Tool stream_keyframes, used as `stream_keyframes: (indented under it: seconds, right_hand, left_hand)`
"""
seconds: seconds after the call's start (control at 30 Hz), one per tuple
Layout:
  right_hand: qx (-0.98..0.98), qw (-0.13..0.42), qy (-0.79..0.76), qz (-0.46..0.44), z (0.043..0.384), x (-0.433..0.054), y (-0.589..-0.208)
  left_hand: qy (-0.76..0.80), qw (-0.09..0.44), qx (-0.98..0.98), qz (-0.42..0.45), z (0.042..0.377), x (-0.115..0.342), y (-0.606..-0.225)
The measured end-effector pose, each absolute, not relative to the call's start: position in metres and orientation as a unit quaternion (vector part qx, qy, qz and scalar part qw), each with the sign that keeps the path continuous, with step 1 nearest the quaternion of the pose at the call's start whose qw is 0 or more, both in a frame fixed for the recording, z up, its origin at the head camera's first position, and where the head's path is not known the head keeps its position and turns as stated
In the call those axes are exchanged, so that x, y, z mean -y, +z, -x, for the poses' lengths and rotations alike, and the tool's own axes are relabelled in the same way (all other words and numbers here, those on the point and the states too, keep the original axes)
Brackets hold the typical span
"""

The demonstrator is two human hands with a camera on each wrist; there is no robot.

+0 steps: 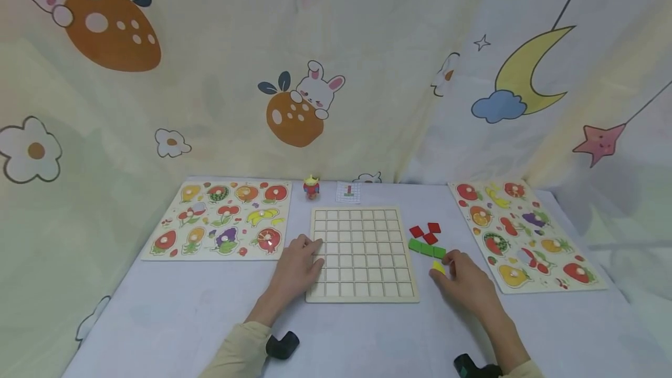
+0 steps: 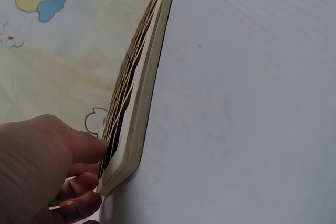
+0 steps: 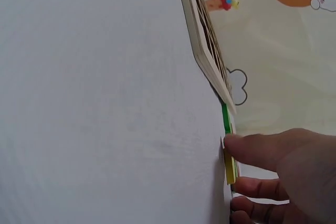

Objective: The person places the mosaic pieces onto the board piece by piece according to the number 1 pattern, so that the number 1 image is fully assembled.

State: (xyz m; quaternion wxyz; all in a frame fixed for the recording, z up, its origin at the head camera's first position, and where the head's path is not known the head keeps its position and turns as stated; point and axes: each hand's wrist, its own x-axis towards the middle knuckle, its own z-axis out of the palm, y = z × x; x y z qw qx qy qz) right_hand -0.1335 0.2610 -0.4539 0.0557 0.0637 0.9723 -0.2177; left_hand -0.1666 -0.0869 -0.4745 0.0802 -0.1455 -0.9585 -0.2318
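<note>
A pale wooden grid board [image 1: 362, 298] lies flat on the white table. My left hand [image 1: 298, 264] rests at its left edge, with the thumb [image 2: 86, 148] against the top near the corner and the other fingers loosely bent. To the right of the board, my right hand [image 1: 466, 282] pinches a yellow block [image 1: 438, 267] between thumb and fingers; the right wrist view shows the yellow block [image 3: 229, 167] at the table surface. Just beyond it lie a row of green blocks [image 1: 427, 248] and several red blocks [image 1: 430, 238].
Fruit puzzle boards lie at the left [image 1: 175, 252] and the right [image 1: 551, 289]. A small toy figure [image 1: 311, 188] and a card with a small grid pattern [image 1: 348, 192] stand behind the grid board. A printed curtain [image 1: 220, 104] hangs at the back.
</note>
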Motion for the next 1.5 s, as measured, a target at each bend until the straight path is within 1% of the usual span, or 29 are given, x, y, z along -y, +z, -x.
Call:
stream_keyframes:
  seconds: [0.37, 0.73, 1.03, 1.27, 1.5]
  right_hand:
    - [-0.977, 0.023, -0.203, -0.053, 0.134, -0.257, -0.456]
    - [-0.969, -0.020, -0.245, -0.023, 0.137, -0.255, -0.457]
    - [-0.967, -0.038, -0.250, 0.010, 0.144, -0.248, -0.457]
    - [-0.965, -0.052, -0.255, 0.042, 0.153, -0.238, -0.456]
    - [-0.959, -0.044, -0.271, 0.073, 0.163, -0.225, -0.454]
  left_hand:
    - [-0.254, 0.111, 0.947, 0.161, 0.168, 0.091, -0.478]
    - [-0.271, 0.129, 0.943, 0.146, 0.170, 0.093, -0.485]
    - [-0.296, 0.130, 0.937, 0.131, 0.170, 0.093, -0.488]
    - [-0.278, 0.144, 0.937, 0.154, 0.172, 0.092, -0.493]
    - [-0.264, 0.148, 0.938, 0.168, 0.172, 0.089, -0.496]
